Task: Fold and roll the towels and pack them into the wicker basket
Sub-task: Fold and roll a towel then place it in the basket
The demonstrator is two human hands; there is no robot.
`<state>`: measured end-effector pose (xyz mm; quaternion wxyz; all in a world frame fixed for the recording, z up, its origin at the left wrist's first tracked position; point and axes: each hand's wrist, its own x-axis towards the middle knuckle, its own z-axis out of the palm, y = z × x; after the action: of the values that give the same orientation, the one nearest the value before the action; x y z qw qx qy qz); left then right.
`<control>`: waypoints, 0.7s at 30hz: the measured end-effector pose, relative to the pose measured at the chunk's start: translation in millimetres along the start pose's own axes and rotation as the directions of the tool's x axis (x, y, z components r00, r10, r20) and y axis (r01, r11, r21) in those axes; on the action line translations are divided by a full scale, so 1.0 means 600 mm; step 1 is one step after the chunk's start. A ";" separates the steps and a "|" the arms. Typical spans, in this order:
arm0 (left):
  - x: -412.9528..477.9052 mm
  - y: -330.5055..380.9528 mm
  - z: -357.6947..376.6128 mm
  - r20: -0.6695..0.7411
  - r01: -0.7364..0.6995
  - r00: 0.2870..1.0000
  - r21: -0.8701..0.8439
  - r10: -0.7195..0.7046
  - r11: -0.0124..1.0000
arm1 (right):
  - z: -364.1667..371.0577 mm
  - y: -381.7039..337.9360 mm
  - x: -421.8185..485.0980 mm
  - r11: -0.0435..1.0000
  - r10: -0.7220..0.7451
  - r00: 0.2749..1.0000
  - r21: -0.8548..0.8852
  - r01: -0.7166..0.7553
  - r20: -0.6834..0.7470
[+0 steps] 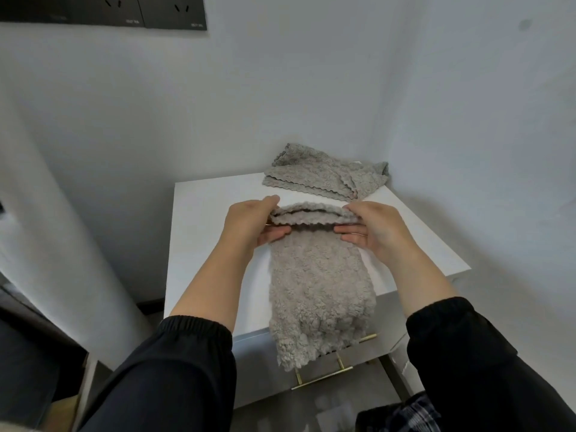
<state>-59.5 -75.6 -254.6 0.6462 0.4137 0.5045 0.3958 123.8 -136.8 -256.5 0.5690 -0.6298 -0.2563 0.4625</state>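
Observation:
A grey fluffy towel [318,285], folded into a long strip, lies on the white cabinet top [205,213] with its near end hanging over the front edge. Its far end is turned over into a small fold. My left hand [252,222] pinches the left side of that fold, thumb on top and fingers below. My right hand [371,229] pinches the right side in the same way. No wicker basket is in view.
A loose pile of more grey towels [321,176] lies at the back right corner against the wall. Gold drawer handles [324,375] stick out below the cabinet's front. White walls close in behind and to the right; dark wall sockets [124,10] sit at top left.

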 end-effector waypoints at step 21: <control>0.016 -0.025 -0.022 0.213 -0.246 0.969 0.794 0.124 0.557 | -0.034 0.029 0.023 0.561 -0.152 0.986 -0.815 0.146 0.072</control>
<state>-69.4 -70.0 -273.5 0.3705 0.7399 0.5391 0.1571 143.8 -138.8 -278.7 0.2523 -0.7985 -0.4907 0.2406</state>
